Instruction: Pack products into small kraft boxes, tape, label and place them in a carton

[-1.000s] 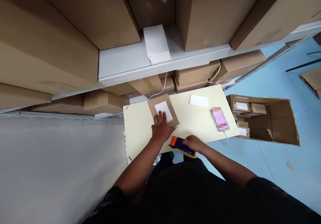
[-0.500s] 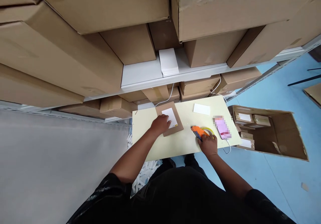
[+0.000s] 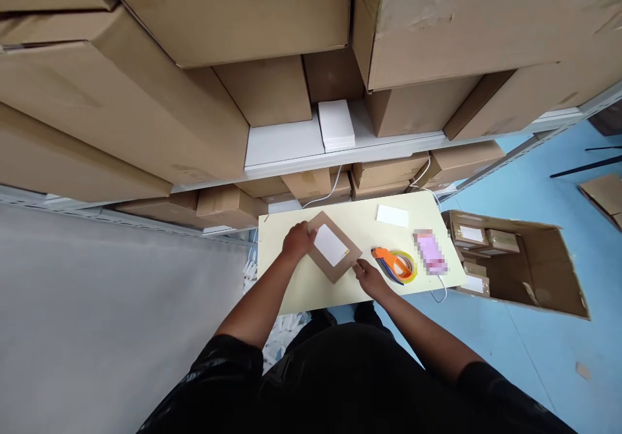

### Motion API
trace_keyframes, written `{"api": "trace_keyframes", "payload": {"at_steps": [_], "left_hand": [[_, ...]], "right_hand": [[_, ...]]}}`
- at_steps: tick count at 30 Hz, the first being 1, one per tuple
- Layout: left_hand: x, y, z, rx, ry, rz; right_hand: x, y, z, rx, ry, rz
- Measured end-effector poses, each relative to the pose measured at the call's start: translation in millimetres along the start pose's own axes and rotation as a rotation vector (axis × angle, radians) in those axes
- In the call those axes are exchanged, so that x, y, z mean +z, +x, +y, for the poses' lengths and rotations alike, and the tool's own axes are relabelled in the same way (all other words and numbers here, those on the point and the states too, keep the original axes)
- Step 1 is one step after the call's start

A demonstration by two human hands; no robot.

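my left fingers (image 3: 305,231) and right fingers (image 3: 360,268) pinch opposite sides of a flat, square-cornered brown cardboard parcel (image 3: 326,263) over the smooth cream tabletop (image 3: 301,291). just beside lies a curved orange tape dispenser (image 3: 387,258).

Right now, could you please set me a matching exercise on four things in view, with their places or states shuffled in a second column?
Things:
1. Tape dispenser
2. Flat cardboard parcel
3. White stack
4. Open carton

Places or states:
A. Standing on the shelf
B. Holding smaller boxes
C. Between the left hand and right hand
D. Orange and blue, lying on the table

Pairs: 1-D, 2-C, 3-A, 4-B
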State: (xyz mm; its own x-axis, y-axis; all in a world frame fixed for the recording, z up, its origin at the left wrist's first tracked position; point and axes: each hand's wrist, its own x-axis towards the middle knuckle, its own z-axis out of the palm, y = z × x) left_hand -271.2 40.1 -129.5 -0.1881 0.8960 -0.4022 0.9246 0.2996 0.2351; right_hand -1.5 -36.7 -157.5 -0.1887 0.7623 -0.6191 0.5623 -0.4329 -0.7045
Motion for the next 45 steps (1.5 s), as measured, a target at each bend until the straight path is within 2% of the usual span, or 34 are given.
{"api": "trace_keyframes", "payload": {"at_steps": [3, 6, 9, 12, 14, 16, 18, 22, 27, 29, 32, 36, 40, 45], "left_hand": [[15.1, -48.7, -20.2, -0.111, -0.057, 0.014], [21.9, -77.0, -40.4, -0.153, -0.167, -0.121], [23.7, -78.7, -54.3, -0.2, -0.36, -0.173], [25.8, -66.8, -53.9, -0.252, -0.608, -0.175], [26.5, -60.7, -46.9, -0.281, -0.646, -0.193], [25.3, -60.6, -38.7, -0.291, -0.601, -0.156], [21.9, -67.0, -32.9, -0.274, -0.599, -0.083], [16.5, -90.1, -29.9, -0.156, -0.761, 0.078], [30.9, -111.3, -35.3, 0.017, -0.988, 0.211], [43.4, -116.3, -39.9, 0.065, -1.058, 0.194], [63.1, -123.5, -48.2, 0.05, -1.079, 0.109], [80.4, -130.2, -57.4, 0.064, -1.072, 0.06], [84.7, -128.6, -61.9, 0.051, -1.038, 0.045], [81.1, -127.7, -65.6, 0.101, -0.992, -0.011]], "right_hand": [[-6.8, 15.4, -13.8, 0.014, -0.078, 0.038], [-18.6, 25.6, -16.8, -0.005, -0.106, 0.054], [-26.2, 35.0, -17.0, 0.023, -0.137, 0.045], [-26.0, 43.5, -21.4, 0.066, -0.14, 0.051], [-24.2, 46.2, -27.8, 0.073, -0.129, 0.071], [-24.0, 44.8, -36.4, 0.054, -0.138, 0.109], [-26.4, 39.0, -45.9, 0.012, -0.158, 0.164], [-33.4, 19.3, -58.9, -0.124, -0.114, 0.256], [-29.5, 2.6, -41.8, -0.29, 0.011, 0.297], [-23.8, 1.7, -26.2, -0.341, 0.043, 0.279], [-14.8, 2.8, -4.9, -0.342, 0.013, 0.234], [-7.9, 4.0, 7.4, -0.344, -0.054, 0.213], [-9.7, 6.1, 7.3, -0.316, -0.082, 0.2], [-15.6, 8.9, 10.3, -0.292, -0.079, 0.164]]}}
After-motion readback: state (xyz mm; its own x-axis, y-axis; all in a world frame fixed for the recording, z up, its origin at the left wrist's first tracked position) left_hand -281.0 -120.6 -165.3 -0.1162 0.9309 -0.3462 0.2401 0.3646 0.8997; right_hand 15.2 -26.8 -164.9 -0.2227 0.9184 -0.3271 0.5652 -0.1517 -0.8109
